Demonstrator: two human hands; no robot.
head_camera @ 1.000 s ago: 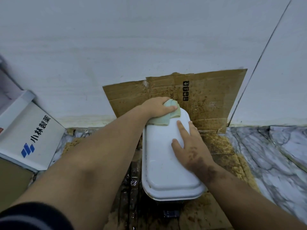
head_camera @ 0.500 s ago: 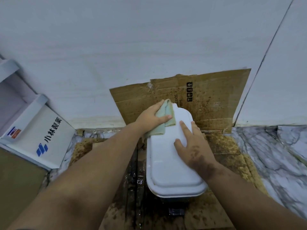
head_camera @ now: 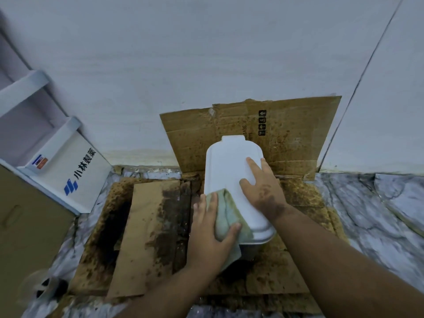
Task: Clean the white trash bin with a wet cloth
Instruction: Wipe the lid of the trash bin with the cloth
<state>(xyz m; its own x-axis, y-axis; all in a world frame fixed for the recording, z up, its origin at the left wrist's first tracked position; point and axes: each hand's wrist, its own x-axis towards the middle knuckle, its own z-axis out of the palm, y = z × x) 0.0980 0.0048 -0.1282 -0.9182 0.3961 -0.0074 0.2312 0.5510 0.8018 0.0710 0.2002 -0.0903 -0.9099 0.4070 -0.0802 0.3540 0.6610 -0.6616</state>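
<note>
Down on the stained brown flattened cardboard (head_camera: 146, 228) spread over the grey marbled floor (head_camera: 376, 210), close against the pale wall (head_camera: 183, 65)

Standing there, the white plastic trash bin with a rounded rectangular lid (head_camera: 231, 164), lid shut, a small tab at its far edge

Left hand (head_camera: 210, 235) at the near left corner of the lid, wrapped around a folded pale green wet cloth (head_camera: 229, 216), thumb pressing on top of the fabric, fingers along its left side; loose end of the cloth hanging down below the lid's rim

Right hand (head_camera: 261, 187) flat on the lid, fingers spread and pointing toward the wall, gripping nothing, just pressing down; dark smudges across the back of the hand and wrist

Behind the bin, a spotted upright cardboard panel with printed handling symbols (head_camera: 282, 134) leaning on the wall

Off to the left, a white carton with blue logo and dark characters (head_camera: 75, 173), well apart from the bin
</note>
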